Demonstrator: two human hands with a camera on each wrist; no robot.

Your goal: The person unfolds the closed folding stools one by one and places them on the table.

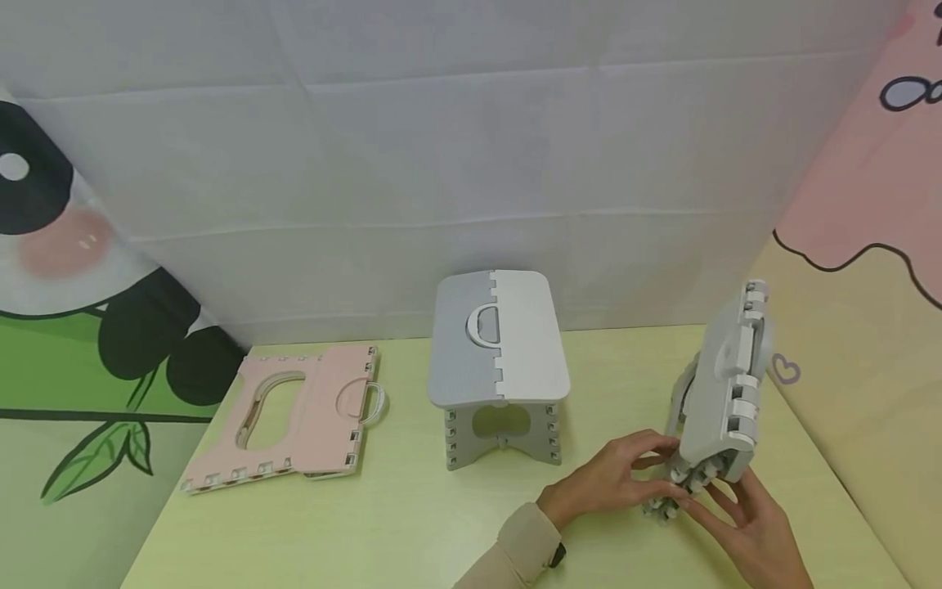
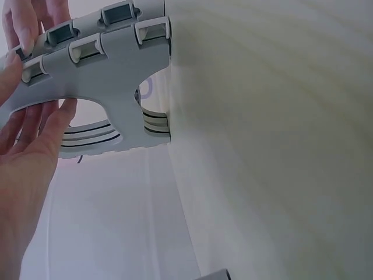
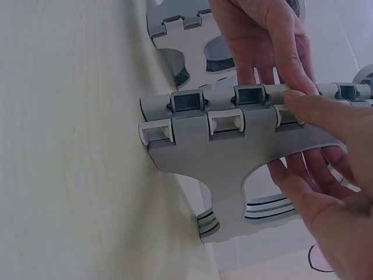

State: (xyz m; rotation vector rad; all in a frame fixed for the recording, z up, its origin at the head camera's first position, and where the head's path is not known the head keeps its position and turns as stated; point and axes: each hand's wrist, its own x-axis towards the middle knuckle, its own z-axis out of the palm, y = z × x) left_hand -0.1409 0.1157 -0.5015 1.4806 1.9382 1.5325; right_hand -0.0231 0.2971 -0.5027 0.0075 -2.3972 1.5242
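A grey folding stool point(image 1: 717, 401), its panels partly folded together, is tipped up on the right part of the table. My left hand point(image 1: 625, 478) grips its lower left side, the thumb by the hinge knuckles and the fingers reaching through the leg cut-out point(image 2: 87, 114). From the right, my right hand point(image 1: 758, 532) holds the lower hinged edge, thumb on the knuckles point(image 3: 224, 122) and fingers curled behind the leg panel. Both thumbs come close together at the hinge row. Part of the right hand's fingers is hidden behind the stool.
Mid-table stands an unfolded grey and white stool point(image 1: 530, 335) with a top handle. Left of it, a pink folding stool point(image 1: 324, 417) lies flat and folded on the table point(image 1: 412, 532). A white cloth backdrop point(image 1: 441, 164) rises behind, with patterned cloths at both sides.
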